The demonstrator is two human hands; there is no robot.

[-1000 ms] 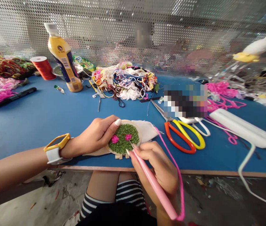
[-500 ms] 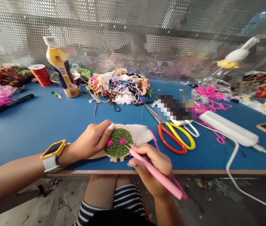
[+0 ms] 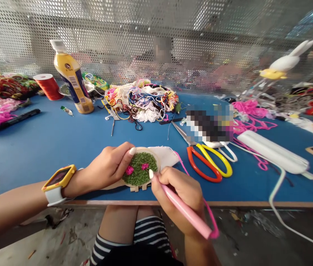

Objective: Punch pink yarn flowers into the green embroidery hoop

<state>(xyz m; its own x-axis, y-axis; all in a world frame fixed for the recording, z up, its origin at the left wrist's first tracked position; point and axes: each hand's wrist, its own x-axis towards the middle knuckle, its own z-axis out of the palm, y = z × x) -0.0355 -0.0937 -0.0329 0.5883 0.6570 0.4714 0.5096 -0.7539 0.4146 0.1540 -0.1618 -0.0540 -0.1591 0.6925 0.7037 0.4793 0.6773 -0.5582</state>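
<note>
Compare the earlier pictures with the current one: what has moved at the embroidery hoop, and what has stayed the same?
The right hand has pushed the pink punch needle forward and down, so the bare metal tip seen earlier is now hidden at the green stitching. The pink yarn trailing from the pen hangs in a shorter loop. The left hand keeps its grip on the embroidery hoop; the scissors lie as before.

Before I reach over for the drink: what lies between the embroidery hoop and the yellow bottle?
In the head view, only bare blue table lies between the embroidery hoop and the yellow bottle.
</note>
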